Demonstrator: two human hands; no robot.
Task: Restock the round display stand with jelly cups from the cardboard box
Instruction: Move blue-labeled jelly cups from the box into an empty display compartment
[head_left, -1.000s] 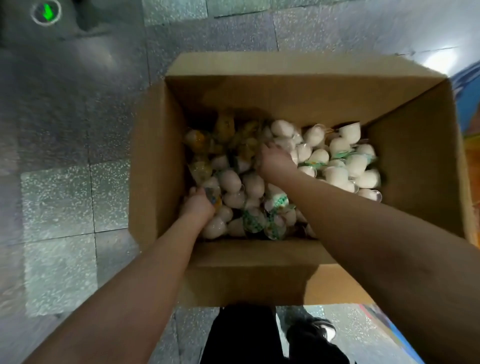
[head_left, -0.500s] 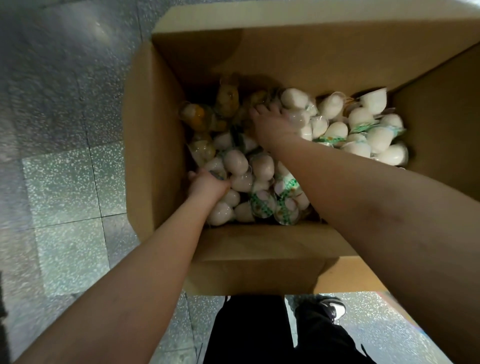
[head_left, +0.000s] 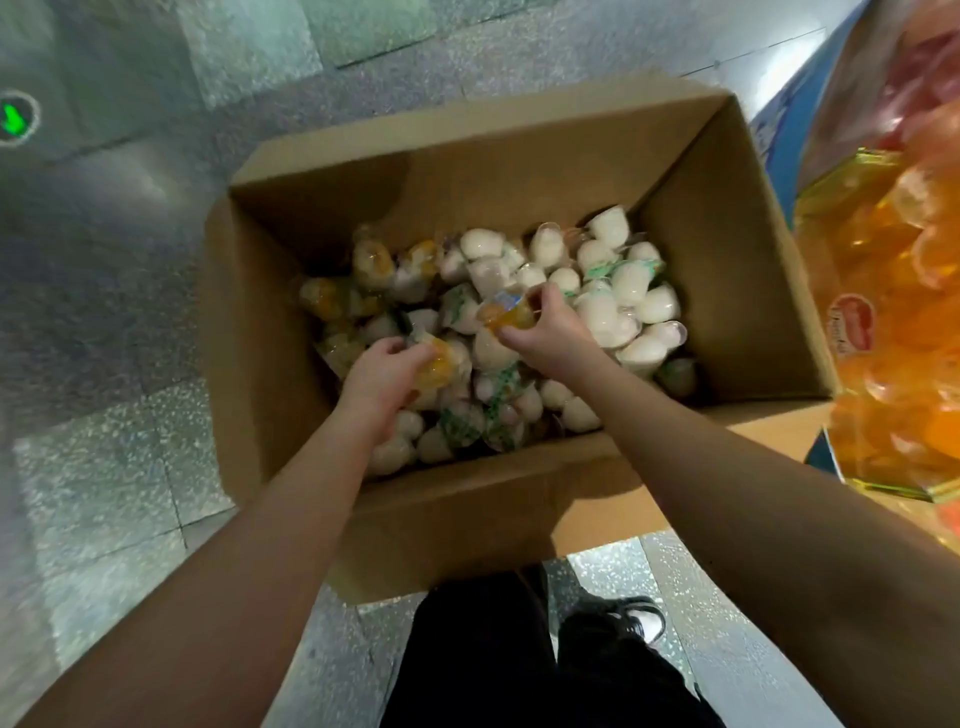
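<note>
An open cardboard box (head_left: 727, 291) stands on the floor, with many white jelly cups (head_left: 628, 291) and some orange ones (head_left: 374, 262) heaped inside. My left hand (head_left: 382, 376) grips an orange jelly cup (head_left: 434, 364) over the heap's left side. My right hand (head_left: 545, 332) holds another orange jelly cup (head_left: 506, 314) just above the middle of the heap. The round display stand is at the right edge, with orange jelly cups (head_left: 904, 312) in clear bags on it.
Grey speckled floor tiles (head_left: 104, 415) surround the box. My dark trouser legs and a black shoe (head_left: 618, 629) are right below the box's near wall. A green floor marker (head_left: 15, 119) shows at far left.
Both hands have come up from digging in the heap, each now holding an orange cup. The view has swung right and the stand's orange bags have come into sight.
</note>
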